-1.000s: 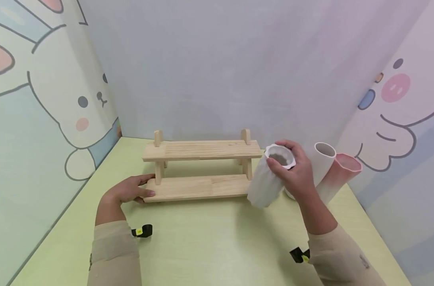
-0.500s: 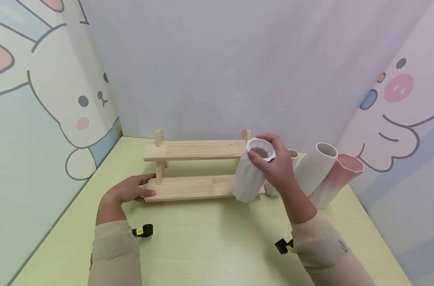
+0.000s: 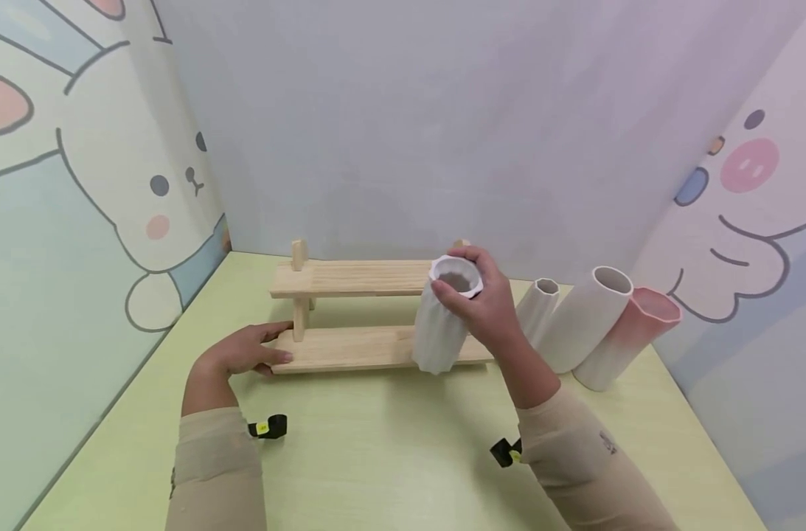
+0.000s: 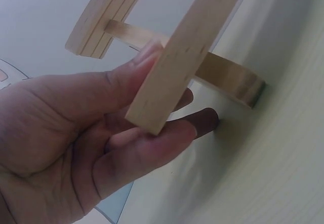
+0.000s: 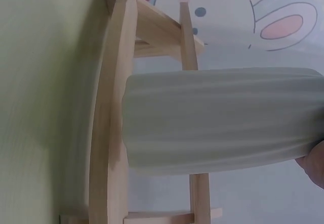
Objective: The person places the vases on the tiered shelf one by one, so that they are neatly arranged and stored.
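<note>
White vase: centre of frame, upper end gripped by right hand.
Wooden rack: mid-frame, left end pinched by left hand.

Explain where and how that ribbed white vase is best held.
Probably around its top, from the person's right, as the right hand grips the ribbed white vase: thumb on the rim's near side, fingers on the far side. The round, open mouth suits that, and holding high keeps fingers away from the base, near the wooden shelf.
</note>
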Motion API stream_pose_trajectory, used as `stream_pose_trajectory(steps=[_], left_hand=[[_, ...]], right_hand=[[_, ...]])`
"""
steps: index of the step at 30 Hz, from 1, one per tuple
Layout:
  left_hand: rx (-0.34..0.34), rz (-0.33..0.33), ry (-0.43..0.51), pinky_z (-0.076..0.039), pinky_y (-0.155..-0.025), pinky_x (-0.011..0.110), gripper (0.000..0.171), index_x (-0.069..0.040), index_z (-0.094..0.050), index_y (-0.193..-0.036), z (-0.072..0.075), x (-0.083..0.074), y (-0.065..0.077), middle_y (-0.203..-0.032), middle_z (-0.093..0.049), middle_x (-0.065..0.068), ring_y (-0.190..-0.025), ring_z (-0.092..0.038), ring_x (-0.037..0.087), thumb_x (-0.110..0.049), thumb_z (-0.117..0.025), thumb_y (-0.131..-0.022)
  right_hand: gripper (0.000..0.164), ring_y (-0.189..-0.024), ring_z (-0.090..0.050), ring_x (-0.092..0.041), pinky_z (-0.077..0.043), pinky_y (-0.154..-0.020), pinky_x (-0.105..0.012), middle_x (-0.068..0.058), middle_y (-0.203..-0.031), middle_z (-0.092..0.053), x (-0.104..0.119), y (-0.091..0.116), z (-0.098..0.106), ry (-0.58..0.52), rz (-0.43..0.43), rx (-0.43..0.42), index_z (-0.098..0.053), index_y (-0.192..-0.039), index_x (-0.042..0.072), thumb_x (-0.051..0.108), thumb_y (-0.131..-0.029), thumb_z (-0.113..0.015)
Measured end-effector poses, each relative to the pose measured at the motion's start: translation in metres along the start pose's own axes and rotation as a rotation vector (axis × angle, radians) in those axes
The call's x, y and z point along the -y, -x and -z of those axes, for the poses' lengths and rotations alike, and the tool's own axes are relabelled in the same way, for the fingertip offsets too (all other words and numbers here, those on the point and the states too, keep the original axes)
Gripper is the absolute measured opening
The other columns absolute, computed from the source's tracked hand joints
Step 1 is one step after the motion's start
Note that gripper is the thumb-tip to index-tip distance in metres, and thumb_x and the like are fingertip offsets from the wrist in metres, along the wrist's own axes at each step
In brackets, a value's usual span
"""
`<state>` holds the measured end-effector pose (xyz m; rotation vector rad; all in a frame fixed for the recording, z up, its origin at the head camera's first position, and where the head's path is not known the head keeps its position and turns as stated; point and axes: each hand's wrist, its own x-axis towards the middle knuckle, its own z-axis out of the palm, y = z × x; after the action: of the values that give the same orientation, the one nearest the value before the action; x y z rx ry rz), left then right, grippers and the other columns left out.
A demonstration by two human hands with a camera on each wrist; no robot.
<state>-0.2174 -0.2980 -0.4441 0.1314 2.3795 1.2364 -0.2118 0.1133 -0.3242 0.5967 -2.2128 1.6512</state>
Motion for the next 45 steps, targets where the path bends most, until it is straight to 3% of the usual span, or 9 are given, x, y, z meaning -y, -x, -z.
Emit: stream_pose_trajectory(steps=[9, 21, 27, 33, 45], left_hand=[[-0.001, 0.000, 0.007, -0.056, -0.077, 0.034, 0.088, -0.017, -0.028, -0.156, 0.000, -0.001, 0.000, -0.155, -0.030, 0.024, -0.093, -0.066, 0.021, -0.035, -0.076, -0.086], [-0.007, -0.037, -0.007, -0.056, -0.076, 0.034, 0.084, -0.016, -0.030, -0.156, 0.000, -0.001, 0.002, -0.155, -0.030, 0.026, -0.094, -0.066, 0.021, -0.035, -0.075, -0.087], [-0.006, -0.040, -0.008, -0.056, -0.078, 0.034, 0.084, -0.015, -0.030, -0.155, 0.001, -0.001, 0.003, -0.156, -0.030, 0.026, -0.097, -0.066, 0.021, -0.035, -0.075, -0.087], [-0.011, -0.024, -0.061, -0.054, -0.084, 0.037, 0.084, -0.016, -0.031, -0.155, 0.002, -0.003, 0.002, -0.155, -0.031, 0.025, -0.087, -0.069, 0.019, -0.039, -0.075, -0.086], [-0.007, -0.023, -0.021, -0.056, -0.081, 0.035, 0.083, -0.018, -0.033, -0.155, 0.002, 0.000, 0.000, -0.157, -0.029, 0.023, -0.092, -0.068, 0.020, -0.037, -0.075, -0.086]], right_hand=[[0.047, -0.084, -0.062, -0.022, -0.056, -0.066, -0.039, -0.011, -0.100, -0.065, 0.001, -0.007, -0.025, 0.006, 0.014, 0.039, -0.058, -0.121, 0.017, 0.028, -0.080, -0.079], [0.048, -0.085, -0.063, -0.020, -0.056, -0.066, -0.038, -0.007, -0.101, -0.066, 0.006, -0.018, -0.063, -0.019, 0.055, 0.099, -0.058, -0.122, 0.016, 0.033, -0.081, -0.077], [0.051, -0.087, -0.064, -0.019, -0.057, -0.068, -0.038, -0.005, -0.103, -0.065, 0.012, -0.024, -0.081, -0.055, 0.039, 0.147, -0.056, -0.124, 0.018, 0.036, -0.082, -0.076], [0.052, -0.087, -0.064, -0.020, -0.058, -0.068, -0.036, -0.006, -0.104, -0.064, 0.016, -0.030, -0.099, -0.078, 0.007, 0.158, -0.056, -0.123, 0.018, 0.038, -0.080, -0.078], [0.053, -0.086, -0.064, -0.017, -0.057, -0.068, -0.035, -0.002, -0.104, -0.063, 0.015, -0.042, -0.130, -0.097, 0.004, 0.187, -0.055, -0.124, 0.020, 0.041, -0.080, -0.077]])
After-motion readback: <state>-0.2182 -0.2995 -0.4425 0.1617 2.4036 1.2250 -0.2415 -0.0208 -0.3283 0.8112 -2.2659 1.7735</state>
